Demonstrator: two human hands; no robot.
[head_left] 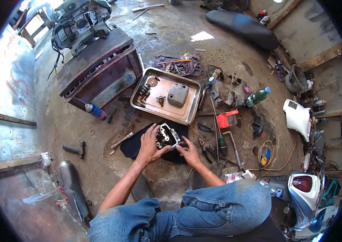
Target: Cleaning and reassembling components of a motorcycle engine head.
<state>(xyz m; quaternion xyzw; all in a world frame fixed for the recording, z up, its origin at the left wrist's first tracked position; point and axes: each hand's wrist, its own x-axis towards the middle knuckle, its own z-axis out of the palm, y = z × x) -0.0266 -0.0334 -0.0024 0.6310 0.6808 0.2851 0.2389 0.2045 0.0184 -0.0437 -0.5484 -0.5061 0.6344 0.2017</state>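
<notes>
An aluminium engine housing (168, 136) with an open cavity rests on a dark cloth (132, 145) on the floor before me. My left hand (151, 143) holds its left side, fingers over the upper edge and thumb along the bottom. My right hand (186, 148) grips its lower right corner. A steel rod-like tool (121, 141) lies beside the cloth. Just beyond, a metal tray (189, 117) holds a grey cover (177, 94) and several small engine parts (143, 92).
An engine (74, 32), wooden crate (102, 80) and spray can (94, 111) stand left. A hammer (72, 150) and exhaust (72, 189) lie nearer. Right are pliers (207, 151), a red container (225, 121), green bottle (255, 97), white panel (296, 119) and motorbike rear (302, 183).
</notes>
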